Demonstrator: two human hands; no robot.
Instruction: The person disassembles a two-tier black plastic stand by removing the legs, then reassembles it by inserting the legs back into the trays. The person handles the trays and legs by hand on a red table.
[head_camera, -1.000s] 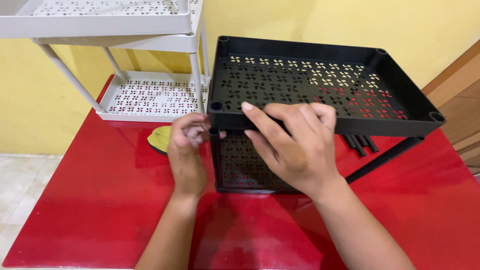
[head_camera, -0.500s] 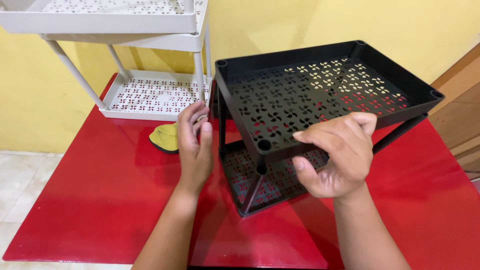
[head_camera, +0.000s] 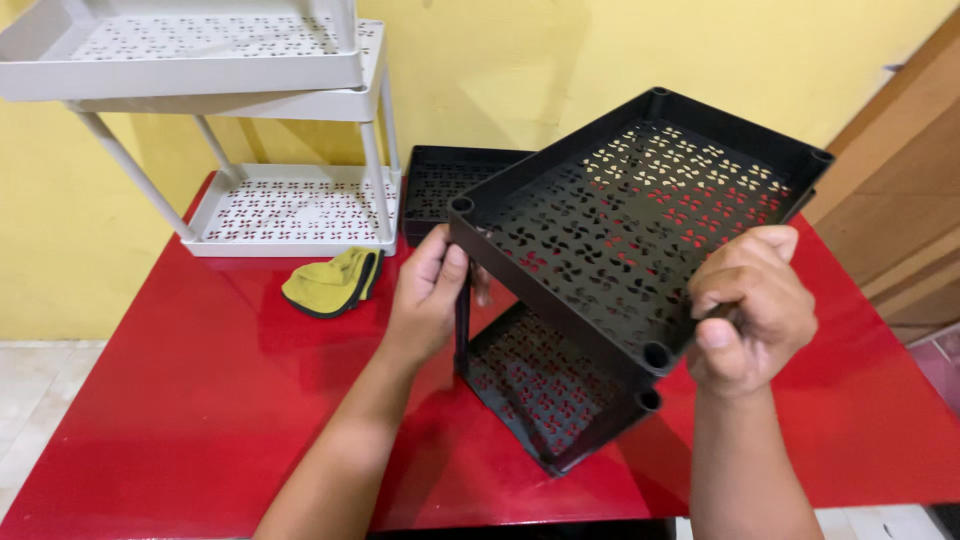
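A black plastic two-tier rack (head_camera: 640, 230) with perforated trays is tilted above the red table (head_camera: 200, 400). Its upper tray slopes up toward the far right, and the lower tray (head_camera: 545, 390) rests near the table. My left hand (head_camera: 430, 295) grips the rack's near-left corner and the upright post under it. My right hand (head_camera: 750, 305) is closed around the upper tray's right edge, with the thumb on top. Part of the lower tray is hidden behind the upper one.
A white three-tier perforated rack (head_camera: 290, 205) stands at the back left against the yellow wall. A separate black tray (head_camera: 445, 185) lies behind my left hand. A yellow cloth (head_camera: 330, 282) lies in front of the white rack. Wooden panels (head_camera: 900, 200) stand at the right.
The black rack has been turned and tilted more steeply, its right side swung up and away. My right hand moved from the front edge to the right edge. My left hand kept the left corner.
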